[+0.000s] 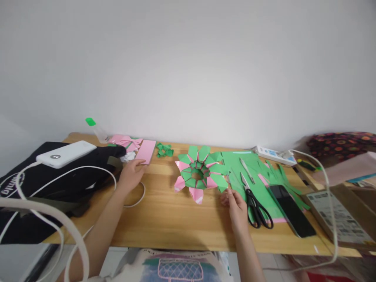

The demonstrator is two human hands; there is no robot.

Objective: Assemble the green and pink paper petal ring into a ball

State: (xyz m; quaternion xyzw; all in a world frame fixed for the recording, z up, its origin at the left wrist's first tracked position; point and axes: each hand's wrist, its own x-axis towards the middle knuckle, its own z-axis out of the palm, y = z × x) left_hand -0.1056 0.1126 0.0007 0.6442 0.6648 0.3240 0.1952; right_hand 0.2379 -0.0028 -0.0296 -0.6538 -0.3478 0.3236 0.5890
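A folded paper flower (216, 179) with green and pink petals around an open centre lies mid-table. My right hand (237, 205) is at its right side, thumb and finger pinched by a green petal tip; something thin rises from the pinch, too small to name. At the left, my left hand (132, 175) has its fingers closed on the near end of a pink paper rectangle (147, 149). Just beyond it lies a small green folded paper piece (164, 150). Black-handled scissors (253, 203) rest right of my right hand, on green paper sheets (241, 158).
A phone (290, 211), a pen-shaped cutter (247, 170) and a power strip (274, 155) lie at right, beside a cardboard box (340, 215). At left are a black bag (88, 172), a white power bank (66, 154), a glue bottle (98, 131) and loose cables.
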